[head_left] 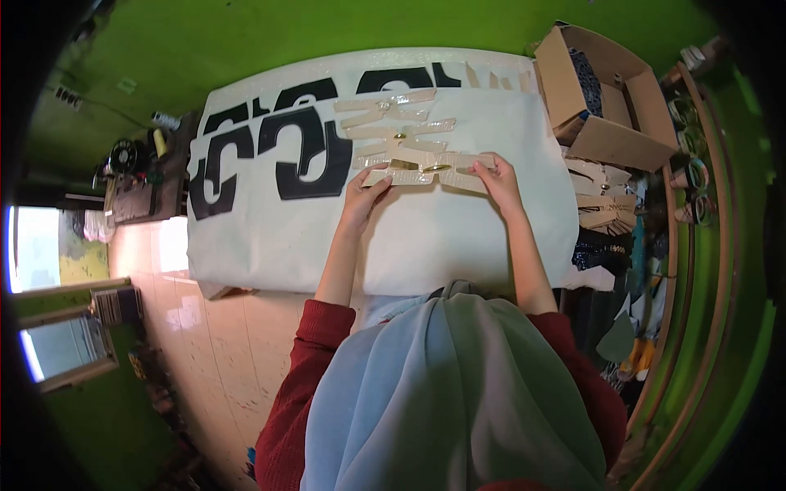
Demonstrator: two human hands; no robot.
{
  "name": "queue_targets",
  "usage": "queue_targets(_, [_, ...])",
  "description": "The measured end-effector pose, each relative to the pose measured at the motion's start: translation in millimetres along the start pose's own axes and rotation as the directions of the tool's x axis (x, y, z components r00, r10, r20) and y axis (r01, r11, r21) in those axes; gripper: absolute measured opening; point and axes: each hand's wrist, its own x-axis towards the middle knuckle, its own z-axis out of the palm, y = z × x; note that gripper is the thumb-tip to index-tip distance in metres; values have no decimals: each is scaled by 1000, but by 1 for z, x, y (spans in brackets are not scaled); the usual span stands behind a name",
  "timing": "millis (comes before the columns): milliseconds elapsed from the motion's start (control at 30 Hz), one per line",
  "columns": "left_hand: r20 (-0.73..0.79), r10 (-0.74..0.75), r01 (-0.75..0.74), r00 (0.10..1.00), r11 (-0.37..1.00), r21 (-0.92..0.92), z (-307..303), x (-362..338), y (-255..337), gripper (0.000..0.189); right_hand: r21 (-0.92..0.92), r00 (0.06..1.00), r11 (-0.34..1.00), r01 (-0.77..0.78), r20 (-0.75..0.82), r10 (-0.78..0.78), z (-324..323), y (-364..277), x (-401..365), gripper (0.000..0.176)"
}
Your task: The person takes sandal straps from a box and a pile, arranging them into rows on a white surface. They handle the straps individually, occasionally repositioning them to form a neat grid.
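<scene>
From the head camera, the left hand (363,196) is partly closed and pinches the left end of a pale strap (409,177), with the thumb in front. The right hand (502,184) pinches the right end between thumb and fingers. The strap is just above or on the near-middle part of a white cloth (458,237); I cannot tell if it touches the cloth. It has shiny gold bits near its middle. I cannot tell if it is one piece or two.

More pale straps (399,131) lie in a column just past it. Big black shapes (307,151) with curved holes lie on the cloth to the left and at the far side. An open box (626,143) sits by the far right corner. A dark bench (135,204) is on the left, and the far wall (442,24) is bright green. The floor (205,327) is pale and shiny.

Both arms reach forward from red sleeves (323,323). The hands are level, with the strap stretched between them.
</scene>
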Motion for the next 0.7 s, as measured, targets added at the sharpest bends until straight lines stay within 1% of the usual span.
queue_targets(33, [13, 0, -1, 1000, 999, 46, 4, 11, 5, 31, -151, 997, 986, 66, -27, -71, -5, -5, 10, 19])
queue_targets(67, [34, -4, 2, 999, 999, 53, 10, 20, 9, 31, -304, 989, 945, 120, -43, -139, -12, -9, 19, 20])
queue_targets(100, [58, -23, 16, 998, 993, 115, 17, 30, 15, 31, -306, 987, 944, 120, -64, -146, -20, -14, 30, 20])
queue_targets(133, [80, -40, 25, 996, 984, 177, 24, 41, 18, 31, -448, 965, 874, 187, -85, -250, -29, -20, 41, 23])
queue_targets(167, [97, -43, 25, 994, 983, 180, 30, 53, 19, 31, -582, 933, 778, 235, -88, -348, -36, -24, 50, 25])
queue_targets(200, [128, 18, -50, 992, 967, 250, 35, 69, 14, 32, -588, 930, 775, 231, -99, -353, -42, -32, 58, 25])
queue_targets(233, [159, 76, -123, 984, 942, 314, 40, 81, 10, 32, -660, 928, 732, 169, -144, -344, -46, -41, 64, 27])
queue_targets(267, [167, 75, -125, 983, 942, 312, 46, 95, 6, 32, -723, 922, 683, 105, -187, -340, -49, -50, 72, 29])
queue_targets(333, [226, 163, -242, 960, 888, 391, 61, 120, 2, 30, -717, 904, 690, 98, -225, -363, -61, -46, 92, 31])
queue_targets(367, [233, 165, -248, 958, 887, 390, 69, 133, 1, 30, -742, 867, 660, 119, -246, -433, -66, -43, 102, 31])
queue_targets(400, [224, 211, -296, 951, 829, 474, 76, 145, 1, 27, -767, 824, 627, 136, -263, -501, -72, -40, 113, 30])
queue_targets(433, [219, 258, -338, 941, 761, 554, 83, 155, 1, 25, -767, 821, 627, 137, -266, -505, -78, -37, 123, 30])
queue_targets(467, [224, 256, -339, 941, 759, 557, 88, 165, 0, 25, -822, 781, 547, 158, -235, -579, -84, -31, 131, 31])
queue_targets(500, [236, 261, -352, 936, 693, 630, 95, 169, 3, 23, -870, 738, 463, 170, -199, -644, -87, -29, 136, 31])
queue_targets(533, [251, 264, -363, 931, 619, 696, 101, 173, 7, 21, -869, 737, 468, 163, -208, -643, -90, -27, 140, 31])
queue_targets(567, [259, 259, -365, 931, 616, 698, 108, 176, 10, 21, -877, 763, 464, 124, -215, -610, -94, -24, 144, 32])
queue_targets(600, [266, 255, -367, 929, 570, 735, 113, 179, 12, 21, -884, 787, 459, 86, -222, -575, -97, -23, 147, 32])
queue_targets(633, [274, 252, -369, 928, 522, 769, 117, 182, 13, 21, -883, 786, 463, 78, -231, -574, -100, -21, 150, 32])
queue_targets(700, [287, 209, -355, 935, 514, 781, 121, 186, 13, 20, -877, 824, 476, 66, -221, -522, -105, -17, 155, 31])
